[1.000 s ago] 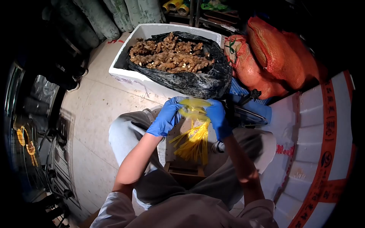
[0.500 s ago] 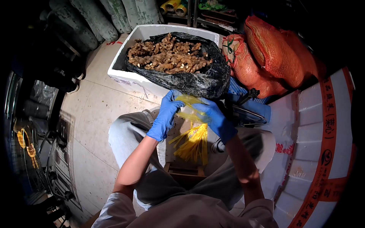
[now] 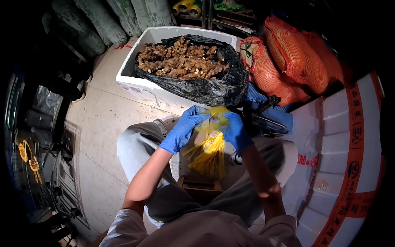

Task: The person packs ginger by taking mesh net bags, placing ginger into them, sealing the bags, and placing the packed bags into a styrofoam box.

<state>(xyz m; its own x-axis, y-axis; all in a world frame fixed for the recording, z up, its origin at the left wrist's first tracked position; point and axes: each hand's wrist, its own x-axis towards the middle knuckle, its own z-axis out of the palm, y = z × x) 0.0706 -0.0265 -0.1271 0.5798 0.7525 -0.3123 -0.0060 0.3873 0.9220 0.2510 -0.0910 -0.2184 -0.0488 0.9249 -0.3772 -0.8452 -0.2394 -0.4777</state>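
Note:
My left hand (image 3: 183,128), in a blue glove, pinches one side of a thin, see-through yellow mesh bag (image 3: 215,111). On its other side my right hand (image 3: 235,131), gloved the same way, has its fingers closed on the bag. Between my knees, just below the hands, hangs a bundle of shiny yellow strands (image 3: 210,158); what it is fixed to is hidden. Beyond my hands, knobbly brown ginger (image 3: 181,64) lies heaped in a black plastic bag (image 3: 197,90), inside a white foam box (image 3: 131,82).
Orange mesh sacks (image 3: 294,57) are piled right of the box. White foam boxes (image 3: 337,144) with red printed tape stand close at my right. Long pale green wax gourds (image 3: 123,18) lean at the back left. A wire rack (image 3: 68,177) stands at the left.
Both hands have come down slightly, and the left has shifted right, closer to the other. The yellow mesh bag is now more bunched between them.

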